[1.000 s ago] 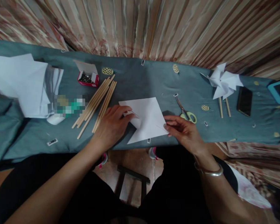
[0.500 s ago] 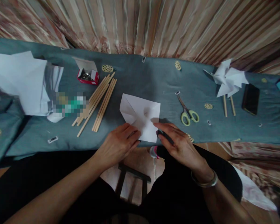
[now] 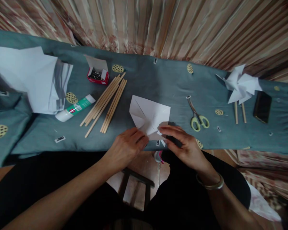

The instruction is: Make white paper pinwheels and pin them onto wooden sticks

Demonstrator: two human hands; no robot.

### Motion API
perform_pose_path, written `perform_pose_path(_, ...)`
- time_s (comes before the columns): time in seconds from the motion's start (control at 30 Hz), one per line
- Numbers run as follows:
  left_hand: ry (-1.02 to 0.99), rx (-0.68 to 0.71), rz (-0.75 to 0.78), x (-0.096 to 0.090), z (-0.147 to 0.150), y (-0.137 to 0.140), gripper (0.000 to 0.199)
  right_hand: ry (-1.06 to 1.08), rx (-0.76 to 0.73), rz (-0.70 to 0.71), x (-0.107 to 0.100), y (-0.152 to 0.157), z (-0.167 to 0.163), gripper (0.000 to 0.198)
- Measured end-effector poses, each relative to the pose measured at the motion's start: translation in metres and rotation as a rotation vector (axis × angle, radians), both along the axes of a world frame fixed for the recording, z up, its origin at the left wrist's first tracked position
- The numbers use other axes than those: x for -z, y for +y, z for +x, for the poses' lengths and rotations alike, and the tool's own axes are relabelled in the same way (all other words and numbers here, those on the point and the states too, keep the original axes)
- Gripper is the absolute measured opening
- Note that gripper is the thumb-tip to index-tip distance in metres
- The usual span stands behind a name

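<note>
One white paper (image 3: 150, 110) — near edge of green cloth (image 3: 144, 75).
Pinched at near right by right hand (image 3: 186, 145); touched at near left by left hand (image 3: 126, 145), grip unclear. Scissors (image 3: 196, 118) laid right, sticks (image 3: 102, 100) left — red box (image 3: 99, 80) beyond.

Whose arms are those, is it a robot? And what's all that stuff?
No robot: someone is working bare-handed. A camera on their head looks forward and down, so you see what's before them. The left hand and right hand both touch a creased sheet of paper; how tightly, I can't tell. On the patterned cloth, to the left, lie stacked sheets, a glue stick, wooden sticks and an open red box. To the right are scissors, paper pinwheels and a phone.
</note>
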State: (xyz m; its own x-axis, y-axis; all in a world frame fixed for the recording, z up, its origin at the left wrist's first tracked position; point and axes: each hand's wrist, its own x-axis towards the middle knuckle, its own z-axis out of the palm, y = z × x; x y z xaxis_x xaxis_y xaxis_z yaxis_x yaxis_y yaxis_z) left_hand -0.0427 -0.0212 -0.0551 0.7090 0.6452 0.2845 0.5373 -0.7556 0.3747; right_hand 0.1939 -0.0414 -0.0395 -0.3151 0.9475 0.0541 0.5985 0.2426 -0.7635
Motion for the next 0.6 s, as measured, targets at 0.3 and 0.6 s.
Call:
perform_pose_path(0.3,-0.037,-0.03,-0.007,0.001,0.001,0.0,0.01,0.196,0.155,-0.043,0.008,0.01,-0.02,0.012)
perform_pose_path(0.6,-0.093,-0.004,0.009,0.003,0.001,-0.001,0.023,0.178,0.241,-0.003,0.016,0.013,-0.032,0.005)
